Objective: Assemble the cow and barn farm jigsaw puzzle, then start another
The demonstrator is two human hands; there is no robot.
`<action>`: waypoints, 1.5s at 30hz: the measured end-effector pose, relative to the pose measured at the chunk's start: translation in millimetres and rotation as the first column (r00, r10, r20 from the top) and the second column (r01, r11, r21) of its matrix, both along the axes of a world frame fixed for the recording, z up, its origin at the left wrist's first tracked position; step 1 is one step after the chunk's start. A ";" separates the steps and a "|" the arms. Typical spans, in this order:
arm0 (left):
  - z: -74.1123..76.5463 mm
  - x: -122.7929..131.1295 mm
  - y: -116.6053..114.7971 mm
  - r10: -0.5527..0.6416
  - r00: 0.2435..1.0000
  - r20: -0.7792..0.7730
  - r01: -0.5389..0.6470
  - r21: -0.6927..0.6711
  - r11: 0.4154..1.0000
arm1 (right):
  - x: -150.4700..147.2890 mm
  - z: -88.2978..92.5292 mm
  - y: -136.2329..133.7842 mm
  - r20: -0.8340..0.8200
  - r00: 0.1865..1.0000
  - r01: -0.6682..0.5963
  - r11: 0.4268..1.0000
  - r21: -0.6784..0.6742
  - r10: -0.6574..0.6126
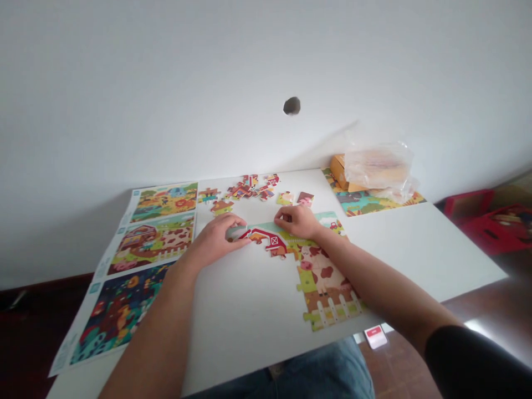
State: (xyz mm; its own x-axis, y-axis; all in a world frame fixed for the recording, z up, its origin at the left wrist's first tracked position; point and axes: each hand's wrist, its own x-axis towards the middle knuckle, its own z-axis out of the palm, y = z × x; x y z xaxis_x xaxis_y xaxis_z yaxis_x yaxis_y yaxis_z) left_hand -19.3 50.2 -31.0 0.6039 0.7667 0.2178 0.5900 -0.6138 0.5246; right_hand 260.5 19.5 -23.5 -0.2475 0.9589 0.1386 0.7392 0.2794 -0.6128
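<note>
A partly joined jigsaw puzzle [322,271] lies on the white table, showing a cow, a white fence and a red barn roof. My left hand [214,241] pinches a puzzle piece [238,233] at the left end of the barn roof, thumb below and fingers above. The piece touches or nearly touches its neighbour; I cannot tell if it is joined. Along the puzzle's top edge rests my right hand [297,220], its fingers curled closed. What lies inside those fingers, if anything, is hidden.
Loose puzzle pieces [245,189] lie in a heap beyond my hands. On the left is a sheet of printed reference pictures [152,241]. At the back right, a clear plastic bag [378,166] and an orange box [339,170] sit on another picture [366,206].
</note>
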 end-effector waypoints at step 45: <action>11.8 1.6 -11.9 -0.045 0.998 -0.053 0.046 0.016 0.999 | 1.3 -7.7 -1.6 -0.008 1.000 -0.017 1.000 -0.004 0.017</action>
State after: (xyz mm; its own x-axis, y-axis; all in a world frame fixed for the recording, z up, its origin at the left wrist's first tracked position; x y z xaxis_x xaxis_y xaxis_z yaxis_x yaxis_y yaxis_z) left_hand -17.6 38.3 -19.2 0.6491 0.7347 0.1973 0.5879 -0.6491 0.4828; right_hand 261.8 18.0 -31.2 -0.2627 0.9551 0.1371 0.7298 0.2896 -0.6193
